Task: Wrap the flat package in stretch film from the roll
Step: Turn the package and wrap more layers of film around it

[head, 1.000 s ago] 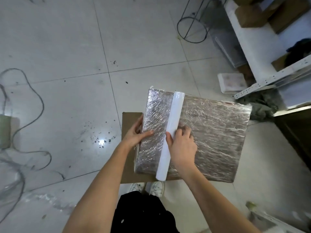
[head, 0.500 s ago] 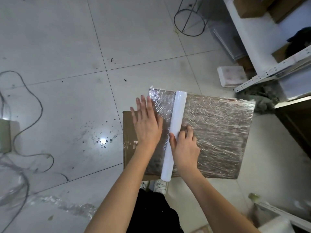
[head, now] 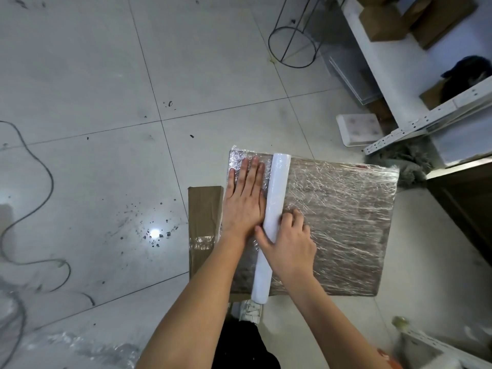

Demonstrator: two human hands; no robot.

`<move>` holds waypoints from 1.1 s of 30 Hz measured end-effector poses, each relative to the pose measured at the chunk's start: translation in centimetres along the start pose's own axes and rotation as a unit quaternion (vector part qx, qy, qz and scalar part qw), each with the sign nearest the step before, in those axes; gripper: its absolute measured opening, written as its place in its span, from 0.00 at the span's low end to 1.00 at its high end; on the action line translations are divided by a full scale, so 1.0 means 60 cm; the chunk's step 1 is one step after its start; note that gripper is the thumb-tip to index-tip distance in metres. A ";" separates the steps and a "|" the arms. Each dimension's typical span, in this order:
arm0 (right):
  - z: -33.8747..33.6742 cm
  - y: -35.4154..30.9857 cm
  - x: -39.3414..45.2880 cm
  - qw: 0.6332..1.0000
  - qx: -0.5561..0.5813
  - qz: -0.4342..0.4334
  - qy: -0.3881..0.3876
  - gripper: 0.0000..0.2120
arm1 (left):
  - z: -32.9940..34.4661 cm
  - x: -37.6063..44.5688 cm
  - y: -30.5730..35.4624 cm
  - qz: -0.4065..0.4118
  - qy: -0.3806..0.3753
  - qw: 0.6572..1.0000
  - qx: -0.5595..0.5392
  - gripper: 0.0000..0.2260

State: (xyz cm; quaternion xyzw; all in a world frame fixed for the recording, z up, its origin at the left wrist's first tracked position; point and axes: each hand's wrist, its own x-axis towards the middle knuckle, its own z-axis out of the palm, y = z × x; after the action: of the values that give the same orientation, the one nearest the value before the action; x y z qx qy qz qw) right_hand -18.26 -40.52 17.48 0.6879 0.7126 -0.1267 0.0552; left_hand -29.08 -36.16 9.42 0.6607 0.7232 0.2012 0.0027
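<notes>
While the grey tiled floor (head: 106,75) fills most of the view, the flat package (head: 340,222) lies at the lower centre-right of the frame, its top already glinting under crinkled film, with a brown cardboard box (head: 205,217) showing beside and beneath its left edge. White shelving (head: 399,83) stands at the upper right, and a dark cable (head: 40,203) loops along the left edge. Across the package, running from its far edge to past its near edge, lies the white roll (head: 271,225) of stretch film. Left of the roll, the left hand (head: 245,201) presses flat on the film, fingers straight and together. On the roll's other side, the right hand (head: 288,241) curls round the roll, thumb on its left side. Judging by this, the step in hand is smoothing down a laid pass while the roll is steadied. Next, the roll probably needs drawing onward under tension, with the left palm pinning the film so that it does not lift or wrinkle.
</notes>
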 end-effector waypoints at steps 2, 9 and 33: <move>0.001 0.000 0.007 0.999 -0.027 -0.010 -0.026 0.34 | 0.000 0.006 0.002 -0.002 0.002 1.000 -0.001 0.25; 0.017 0.026 0.012 0.999 -0.016 -0.019 -0.021 0.34 | -0.031 0.016 -0.004 -0.001 0.027 0.994 -0.102 0.24; 0.075 0.056 0.005 0.978 0.054 -0.070 0.189 0.24 | 0.000 -0.192 0.058 -0.047 0.001 0.999 -0.022 0.21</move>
State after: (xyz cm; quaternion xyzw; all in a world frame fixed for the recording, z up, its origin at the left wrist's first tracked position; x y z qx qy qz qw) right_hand -15.36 -41.33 12.75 0.6495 0.7489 -0.0362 -0.1265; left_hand -24.30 -47.03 7.44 0.6259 0.7485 0.2176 0.0258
